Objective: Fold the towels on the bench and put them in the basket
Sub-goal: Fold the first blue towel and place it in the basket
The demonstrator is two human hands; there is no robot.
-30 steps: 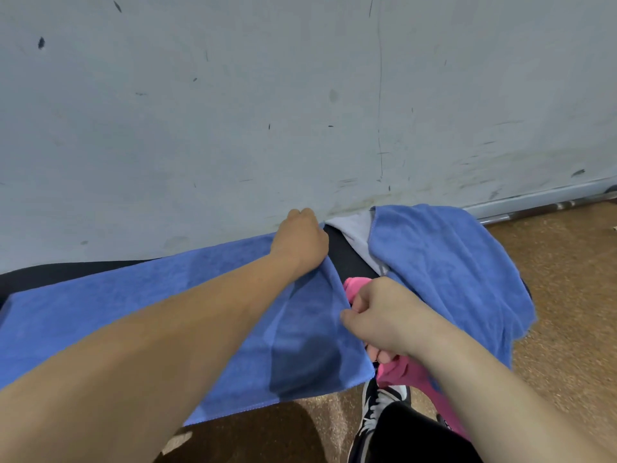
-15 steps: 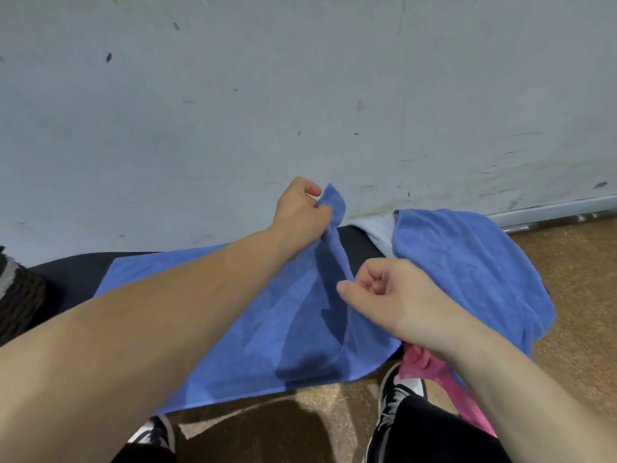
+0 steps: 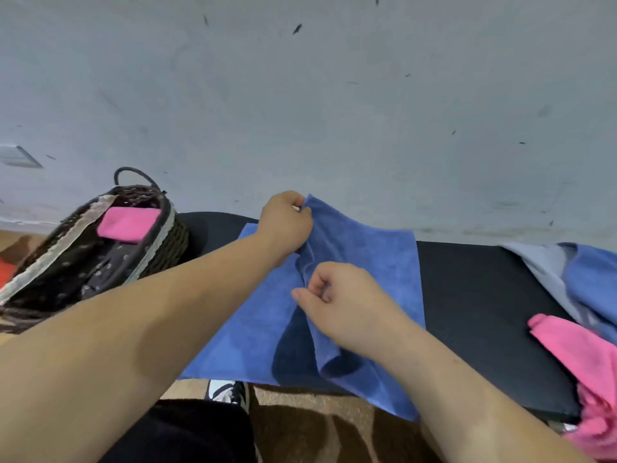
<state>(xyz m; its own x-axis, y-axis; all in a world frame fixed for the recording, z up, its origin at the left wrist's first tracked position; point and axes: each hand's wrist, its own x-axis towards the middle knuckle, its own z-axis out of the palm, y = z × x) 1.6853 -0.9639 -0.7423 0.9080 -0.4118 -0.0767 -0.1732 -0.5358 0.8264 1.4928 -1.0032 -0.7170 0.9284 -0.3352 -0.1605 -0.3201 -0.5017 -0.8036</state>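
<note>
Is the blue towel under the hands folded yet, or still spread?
Mid-fold: the left hand and right hand lift one end of the blue towel over itself.

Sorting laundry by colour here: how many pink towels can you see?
2. One folded pink towel lies in the basket; one crumpled pink towel hangs off the bench at the right. Others may be hidden under the pile.

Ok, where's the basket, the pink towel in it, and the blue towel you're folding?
basket [image 3: 167,238], head view, woven side wall.
pink towel [image 3: 128,222], head view, middle of its top.
blue towel [image 3: 374,255], head view, flat part near the wall.
</note>
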